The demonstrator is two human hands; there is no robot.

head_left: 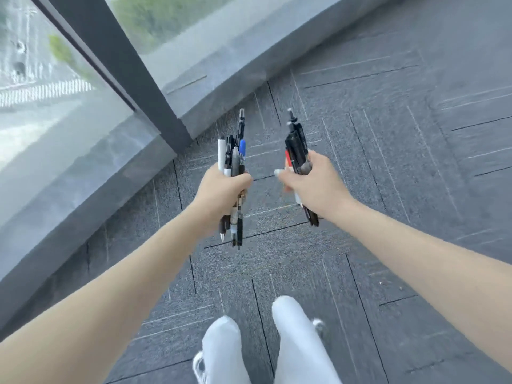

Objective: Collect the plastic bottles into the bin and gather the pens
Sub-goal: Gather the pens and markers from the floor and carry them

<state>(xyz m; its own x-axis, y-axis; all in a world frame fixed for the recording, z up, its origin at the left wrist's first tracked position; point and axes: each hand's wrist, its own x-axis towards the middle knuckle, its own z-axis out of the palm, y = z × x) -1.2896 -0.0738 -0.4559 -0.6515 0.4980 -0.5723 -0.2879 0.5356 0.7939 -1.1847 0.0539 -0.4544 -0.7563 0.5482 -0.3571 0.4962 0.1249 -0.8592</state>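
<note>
Grey carpet tiles [388,162], window ledge [221,65] at 11 o'clock. Your left hand [221,189] fists one pen bundle [234,156]; your right hand [313,184] grips a second bundle [296,148]. Loose outer pens could slip if you merge them hastily.

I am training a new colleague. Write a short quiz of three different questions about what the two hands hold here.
1. True or false: the left hand grips a bundle of pens.
2. Which bundle holds a pen with a blue cap? A) left B) right
3. Fill in: the right hand grips dark pens above the grey ____.

Key: 1 true. 2 A. 3 carpet; no bottle or bin is in view.
</note>
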